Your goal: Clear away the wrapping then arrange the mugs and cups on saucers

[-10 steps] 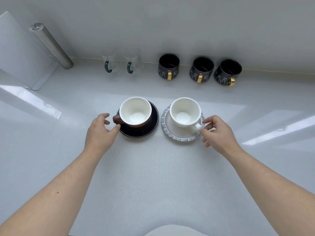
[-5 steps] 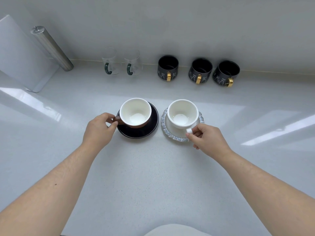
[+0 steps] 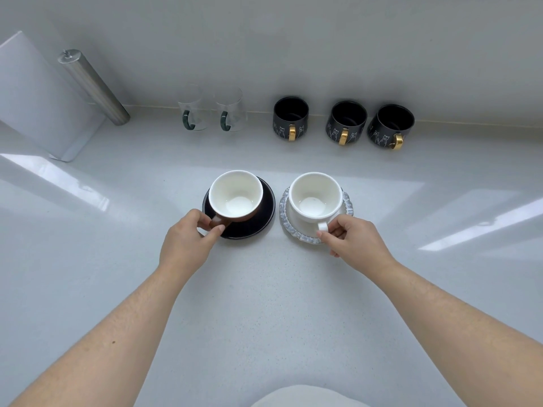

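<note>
A brown cup with a white inside stands on a black saucer at the middle of the white counter. My left hand pinches its brown handle, which points toward me. Just to the right, a white cup rests on a white saucer with a blue-grey rim. Its small handle also points toward me, pinched by my right hand. Both cups are upright and empty.
Along the back wall stand two clear glass mugs with green handles and three black mugs with gold handles. A steel cylinder and a white board lean at the back left.
Both hands closed on the cup handles and turned the cups on their saucers. The brown handle swung from the left toward me, the white handle from the right toward me.
</note>
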